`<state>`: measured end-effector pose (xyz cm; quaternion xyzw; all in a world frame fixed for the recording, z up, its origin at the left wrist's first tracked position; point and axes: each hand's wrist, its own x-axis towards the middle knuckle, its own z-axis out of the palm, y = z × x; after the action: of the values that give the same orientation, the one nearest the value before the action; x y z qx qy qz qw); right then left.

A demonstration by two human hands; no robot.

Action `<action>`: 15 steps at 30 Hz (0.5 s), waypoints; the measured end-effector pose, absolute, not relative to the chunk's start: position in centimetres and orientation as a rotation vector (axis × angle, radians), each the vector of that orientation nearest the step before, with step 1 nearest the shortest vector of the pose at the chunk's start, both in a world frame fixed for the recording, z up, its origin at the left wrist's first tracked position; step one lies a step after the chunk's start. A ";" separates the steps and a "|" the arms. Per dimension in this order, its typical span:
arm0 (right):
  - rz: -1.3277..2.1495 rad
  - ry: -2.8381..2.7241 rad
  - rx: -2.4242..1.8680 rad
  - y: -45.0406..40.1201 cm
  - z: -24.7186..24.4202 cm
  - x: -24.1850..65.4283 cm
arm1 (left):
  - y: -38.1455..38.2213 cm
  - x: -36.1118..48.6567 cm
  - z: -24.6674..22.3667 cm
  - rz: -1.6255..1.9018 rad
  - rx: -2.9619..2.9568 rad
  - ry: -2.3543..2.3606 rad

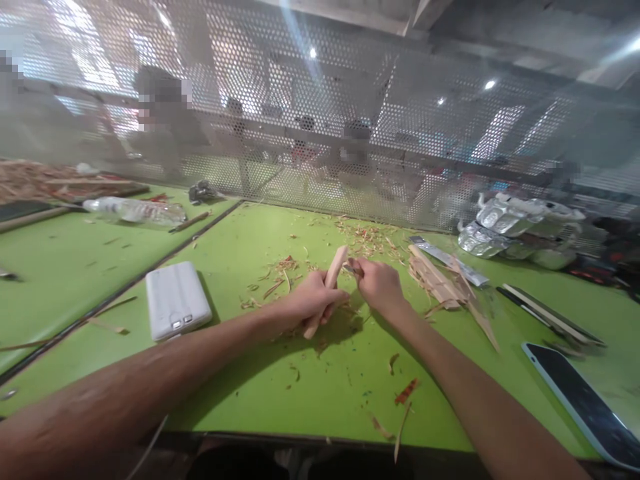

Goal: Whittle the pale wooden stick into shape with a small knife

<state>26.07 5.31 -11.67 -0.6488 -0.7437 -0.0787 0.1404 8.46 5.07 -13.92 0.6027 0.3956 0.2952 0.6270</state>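
Note:
My left hand is wrapped round a pale stick of wood, which tilts up and away with its lower end sticking out below my fist. Just to the right, my right hand is closed on a small knife. Only a short piece of its metal blade shows, close beside the upper part of the stick; my fingers hide the handle. Curled wood shavings lie scattered on the green table around both hands.
A white power bank lies to the left, a phone at the right edge. Wood pieces and a steel ruler lie right of my hands. A plastic bottle, foil-like packets and a perforated screen stand farther back; people are beyond.

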 end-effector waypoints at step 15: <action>-0.331 -2.237 -2.066 4.7 -12.8 24.4 | 3.9 9.5 -14.6 0.649 1.337 0.929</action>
<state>24.38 4.72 -12.81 -0.6739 -0.7299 -0.1079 0.0394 9.46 3.89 -14.63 0.5861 0.4075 0.2844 0.6399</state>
